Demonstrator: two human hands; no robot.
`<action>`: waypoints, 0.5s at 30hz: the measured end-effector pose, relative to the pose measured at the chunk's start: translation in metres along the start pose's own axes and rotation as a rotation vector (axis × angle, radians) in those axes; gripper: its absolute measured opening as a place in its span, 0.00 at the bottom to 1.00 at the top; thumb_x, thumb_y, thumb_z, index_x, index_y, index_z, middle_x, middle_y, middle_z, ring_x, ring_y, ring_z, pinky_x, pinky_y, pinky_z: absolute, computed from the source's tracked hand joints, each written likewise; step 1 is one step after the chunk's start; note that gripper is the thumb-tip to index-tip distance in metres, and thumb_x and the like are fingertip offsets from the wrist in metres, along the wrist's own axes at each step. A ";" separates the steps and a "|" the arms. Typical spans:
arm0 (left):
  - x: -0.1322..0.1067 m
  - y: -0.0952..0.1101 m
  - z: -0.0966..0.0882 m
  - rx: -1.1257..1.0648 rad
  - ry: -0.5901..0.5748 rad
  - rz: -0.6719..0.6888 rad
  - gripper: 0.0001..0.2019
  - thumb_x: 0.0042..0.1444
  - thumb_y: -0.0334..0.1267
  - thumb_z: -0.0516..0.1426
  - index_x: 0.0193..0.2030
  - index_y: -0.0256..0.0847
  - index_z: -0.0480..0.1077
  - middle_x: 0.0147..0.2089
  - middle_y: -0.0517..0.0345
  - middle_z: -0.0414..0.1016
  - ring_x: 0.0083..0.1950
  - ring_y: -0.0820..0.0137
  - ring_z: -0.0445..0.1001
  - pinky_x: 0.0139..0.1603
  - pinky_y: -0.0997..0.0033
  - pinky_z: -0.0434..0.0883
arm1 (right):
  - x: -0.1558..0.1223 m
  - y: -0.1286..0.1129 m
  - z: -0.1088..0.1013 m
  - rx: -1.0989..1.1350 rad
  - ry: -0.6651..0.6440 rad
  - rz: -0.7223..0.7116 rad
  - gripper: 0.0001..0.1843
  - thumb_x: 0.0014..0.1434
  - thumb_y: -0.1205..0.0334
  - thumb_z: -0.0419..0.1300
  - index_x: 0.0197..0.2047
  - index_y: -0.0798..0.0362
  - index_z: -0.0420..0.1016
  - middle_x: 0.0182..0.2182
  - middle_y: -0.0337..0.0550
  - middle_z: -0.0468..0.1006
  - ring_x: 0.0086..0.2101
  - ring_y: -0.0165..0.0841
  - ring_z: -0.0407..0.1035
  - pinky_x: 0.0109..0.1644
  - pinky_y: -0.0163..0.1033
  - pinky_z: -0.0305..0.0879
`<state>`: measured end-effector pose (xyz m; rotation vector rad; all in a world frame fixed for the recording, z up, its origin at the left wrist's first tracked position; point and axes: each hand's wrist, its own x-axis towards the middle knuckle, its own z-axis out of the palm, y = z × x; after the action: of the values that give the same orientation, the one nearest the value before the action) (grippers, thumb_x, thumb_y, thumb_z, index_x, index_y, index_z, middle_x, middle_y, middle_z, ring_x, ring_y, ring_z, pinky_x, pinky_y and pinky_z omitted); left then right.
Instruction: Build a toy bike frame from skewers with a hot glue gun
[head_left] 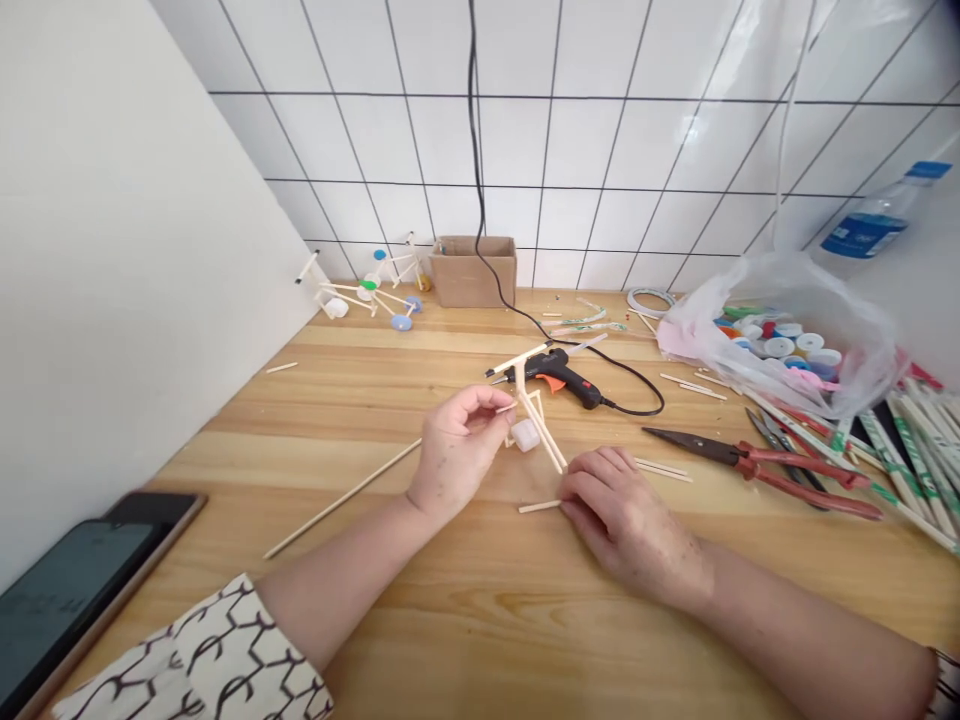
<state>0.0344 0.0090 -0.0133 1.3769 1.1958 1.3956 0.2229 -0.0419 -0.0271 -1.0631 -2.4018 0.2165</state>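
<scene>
My left hand point(465, 440) pinches a thin pale stick point(507, 407) between thumb and forefinger. Whether that stick is joined to the model beside it, I cannot tell. This model is a small frame of wooden sticks point(541, 430) with a dark-tipped crossbar on top and a whitish bottle cap point(525, 434) low on its side. Resting on the table, my right hand point(630, 520) has its fingers curled together at the end of a short wooden stick point(540, 507). Its fingertips are partly hidden, close to the frame's lower end. A long thin stick point(341, 500) lies by my left wrist.
Behind the frame lies a black glue gun point(562, 378) with its cord. Red-handled pliers point(765, 465), loose sticks and a plastic bag of bottle caps point(780, 330) are at right. Finished-looking stick models point(367, 290) and a cardboard box point(475, 272) stand by the wall; a phone point(82, 590) is at left.
</scene>
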 end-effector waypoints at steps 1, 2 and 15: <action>0.000 0.001 0.000 0.016 -0.010 0.021 0.02 0.47 0.33 0.61 0.30 0.38 0.73 0.30 0.61 0.77 0.31 0.74 0.74 0.35 0.76 0.71 | 0.000 0.000 0.000 0.002 -0.001 -0.004 0.09 0.62 0.72 0.49 0.33 0.56 0.69 0.31 0.46 0.70 0.34 0.36 0.60 0.39 0.42 0.57; -0.001 0.001 0.000 0.028 -0.018 0.043 0.02 0.47 0.33 0.60 0.30 0.38 0.72 0.31 0.60 0.77 0.32 0.73 0.74 0.36 0.76 0.71 | 0.000 0.000 -0.001 0.003 -0.004 -0.005 0.09 0.62 0.72 0.50 0.33 0.56 0.68 0.31 0.46 0.70 0.34 0.36 0.60 0.39 0.42 0.57; -0.001 0.004 -0.001 0.113 -0.088 0.049 0.06 0.50 0.32 0.59 0.37 0.38 0.70 0.26 0.62 0.74 0.28 0.74 0.72 0.33 0.76 0.70 | -0.005 0.004 -0.001 0.023 -0.099 0.040 0.07 0.63 0.71 0.51 0.35 0.54 0.67 0.30 0.44 0.70 0.33 0.35 0.61 0.38 0.42 0.58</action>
<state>0.0335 0.0069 -0.0097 1.5393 1.2056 1.3034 0.2290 -0.0432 -0.0291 -1.1146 -2.4605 0.3172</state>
